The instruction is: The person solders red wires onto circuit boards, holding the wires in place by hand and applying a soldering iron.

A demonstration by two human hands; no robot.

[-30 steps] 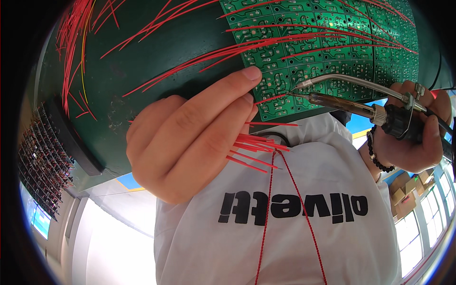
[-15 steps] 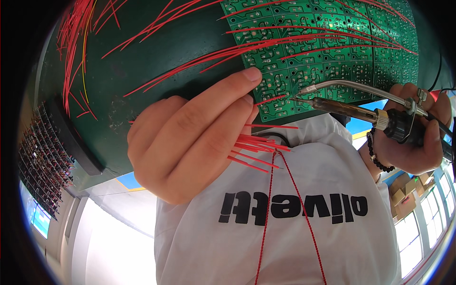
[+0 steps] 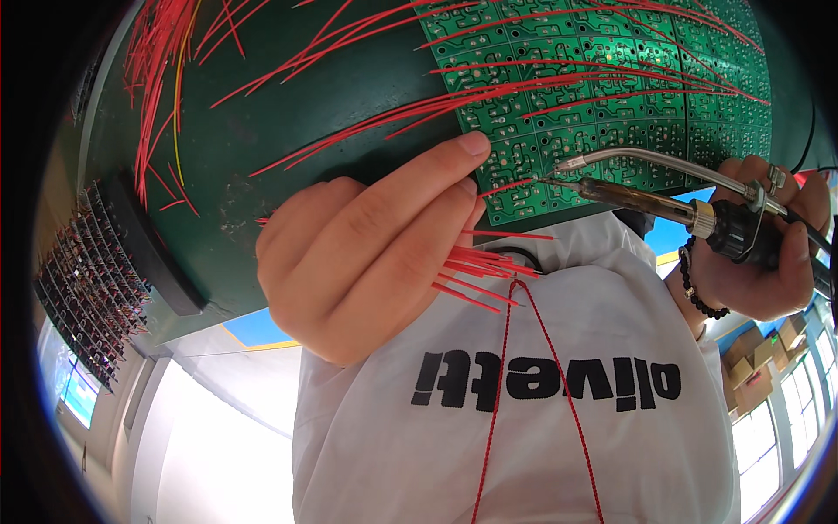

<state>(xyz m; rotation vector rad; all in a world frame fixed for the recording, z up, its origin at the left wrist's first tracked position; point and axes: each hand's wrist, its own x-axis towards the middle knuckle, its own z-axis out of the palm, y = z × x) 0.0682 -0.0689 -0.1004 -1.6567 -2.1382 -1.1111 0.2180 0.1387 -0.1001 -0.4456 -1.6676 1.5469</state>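
Note:
My left hand (image 3: 367,253) is closed, with one red wire (image 3: 508,187) pinched between thumb and fingertip. Below the thumb a bunch of red wires (image 3: 480,262) sticks out of the same hand. The pinched wire's end lies over the near edge of a green circuit board panel (image 3: 611,122). My right hand (image 3: 759,279) grips a soldering iron (image 3: 646,201) with a curved metal feed tube (image 3: 650,154) clamped to it. Both the iron's tip and the tube's end meet close to the wire's end; whether they touch it, I cannot tell.
Long red wires (image 3: 367,112) lie across the panel and the dark green mat (image 3: 288,96). A thicker heap of red wires (image 3: 161,61), with a yellow one among them, is at the far left. Beyond a black bar (image 3: 157,249) stand densely stacked boards (image 3: 92,279).
The whole view has shifted slightly, so the mat and my left hand appear farther right. My hands keep their grips, and the iron's tip stays beside the wire's end.

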